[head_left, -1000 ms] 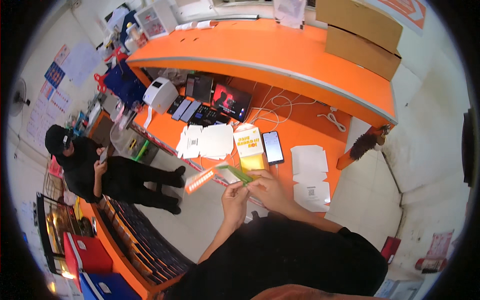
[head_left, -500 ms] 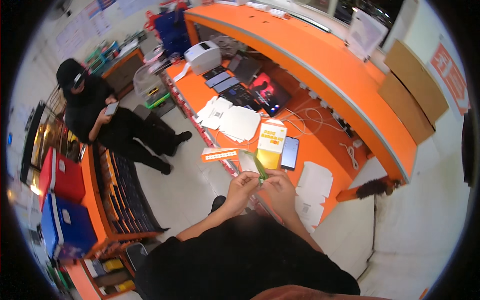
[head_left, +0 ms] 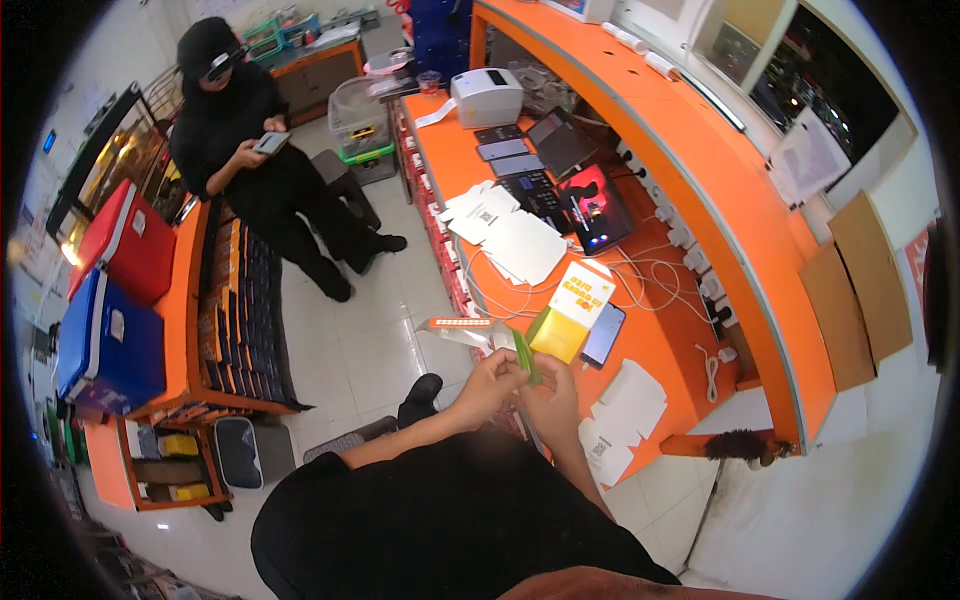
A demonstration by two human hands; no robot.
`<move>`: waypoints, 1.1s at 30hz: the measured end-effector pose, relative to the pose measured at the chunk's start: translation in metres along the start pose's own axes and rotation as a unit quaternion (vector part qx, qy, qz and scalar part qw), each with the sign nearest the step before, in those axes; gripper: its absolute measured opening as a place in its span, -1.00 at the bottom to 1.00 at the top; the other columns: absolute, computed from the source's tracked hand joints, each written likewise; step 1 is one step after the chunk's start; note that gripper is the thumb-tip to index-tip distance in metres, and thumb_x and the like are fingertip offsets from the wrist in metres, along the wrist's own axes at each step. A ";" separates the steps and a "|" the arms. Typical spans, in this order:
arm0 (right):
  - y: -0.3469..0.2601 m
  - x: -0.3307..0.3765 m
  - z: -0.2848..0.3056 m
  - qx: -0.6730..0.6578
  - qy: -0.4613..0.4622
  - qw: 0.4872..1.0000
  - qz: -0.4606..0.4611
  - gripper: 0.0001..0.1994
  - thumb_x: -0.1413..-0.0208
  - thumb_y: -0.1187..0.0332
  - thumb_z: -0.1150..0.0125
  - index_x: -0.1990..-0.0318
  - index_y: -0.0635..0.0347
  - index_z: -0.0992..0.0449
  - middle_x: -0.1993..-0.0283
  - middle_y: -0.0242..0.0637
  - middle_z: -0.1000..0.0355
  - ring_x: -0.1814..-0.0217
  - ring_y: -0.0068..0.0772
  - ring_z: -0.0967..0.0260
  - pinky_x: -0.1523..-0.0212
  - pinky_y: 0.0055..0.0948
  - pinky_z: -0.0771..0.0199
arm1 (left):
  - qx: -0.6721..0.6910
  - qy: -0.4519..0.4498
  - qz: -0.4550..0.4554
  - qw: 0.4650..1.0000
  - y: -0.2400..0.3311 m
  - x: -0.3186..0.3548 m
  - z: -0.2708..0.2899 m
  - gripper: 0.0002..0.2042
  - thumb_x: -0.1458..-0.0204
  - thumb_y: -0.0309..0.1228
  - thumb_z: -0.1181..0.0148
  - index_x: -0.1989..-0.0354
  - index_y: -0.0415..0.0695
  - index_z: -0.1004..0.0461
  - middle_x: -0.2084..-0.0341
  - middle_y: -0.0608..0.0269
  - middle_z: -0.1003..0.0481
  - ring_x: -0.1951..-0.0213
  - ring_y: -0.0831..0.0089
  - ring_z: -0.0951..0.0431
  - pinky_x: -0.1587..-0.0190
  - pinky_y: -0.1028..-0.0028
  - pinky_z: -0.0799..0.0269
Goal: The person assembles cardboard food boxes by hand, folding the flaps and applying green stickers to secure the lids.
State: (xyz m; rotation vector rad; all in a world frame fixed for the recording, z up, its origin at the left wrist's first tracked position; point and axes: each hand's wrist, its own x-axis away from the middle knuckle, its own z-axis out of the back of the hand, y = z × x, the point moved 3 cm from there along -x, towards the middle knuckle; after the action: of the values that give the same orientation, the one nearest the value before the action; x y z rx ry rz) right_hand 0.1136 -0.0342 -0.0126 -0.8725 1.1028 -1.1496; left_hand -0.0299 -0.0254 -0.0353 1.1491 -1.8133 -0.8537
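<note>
Carton [head_left: 523, 352] in left hand [head_left: 494, 384], right hand [head_left: 551, 388]; orange panel [head_left: 460, 323] tilted further.

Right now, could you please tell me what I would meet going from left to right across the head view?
Blue plastic cooler box, grey rectangular plastic bin, left hand, right hand, nearer white cardboard sheet, brown cardboard box.

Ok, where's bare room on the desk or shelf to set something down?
Desk: bare orange between the lit phone, the coiled cable and the flat carton; a smaller patch between the printer and the carton pile. Shelf: a long bare stretch between the rolls and the brown boxes. Crowded: from the screen to the printer, with other phones between.
</note>
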 end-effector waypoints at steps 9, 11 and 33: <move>-0.009 -0.006 0.004 -0.121 0.016 0.989 -0.088 -0.50 -0.19 0.51 -0.16 -0.28 0.41 -0.28 -0.19 -0.01 -0.33 -0.14 -0.29 -0.40 -0.09 -0.34 -0.45 | -0.333 -0.019 -0.153 0.930 0.025 0.017 -0.014 -0.52 -0.13 -0.54 -0.19 -0.25 -0.15 -0.29 0.35 0.20 -0.53 0.41 0.41 -0.57 0.24 0.43 -0.55; -0.010 -0.007 0.003 -0.044 0.009 0.996 -0.083 -0.54 -0.20 0.50 -0.16 -0.26 0.40 -0.33 -0.18 -0.02 -0.33 -0.12 -0.32 -0.40 -0.06 -0.38 -0.46 | -0.289 -0.064 -0.138 0.945 0.025 0.020 -0.020 -0.54 -0.11 -0.57 -0.17 -0.22 -0.13 -0.34 0.25 0.14 -0.53 0.25 0.33 -0.57 0.09 0.40 -0.53; -0.024 -0.002 -0.009 -0.044 0.101 0.993 0.033 -0.86 -0.15 0.53 -0.25 0.18 0.44 -0.56 0.00 -0.02 -0.53 -0.06 -0.26 -0.49 -0.11 -0.37 -0.45 | -0.448 0.043 -0.358 0.818 0.006 0.021 0.007 -0.76 -0.18 -0.38 -0.23 0.05 -0.23 -0.50 0.25 0.26 -0.53 0.21 0.52 -0.51 0.23 0.46 -0.45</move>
State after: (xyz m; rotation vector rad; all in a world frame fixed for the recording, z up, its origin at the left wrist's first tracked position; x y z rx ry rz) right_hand 0.0992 -0.0373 0.0083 -0.7932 1.3470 -1.1600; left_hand -0.0437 -0.0421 -0.0275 1.1486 -0.6343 -1.7936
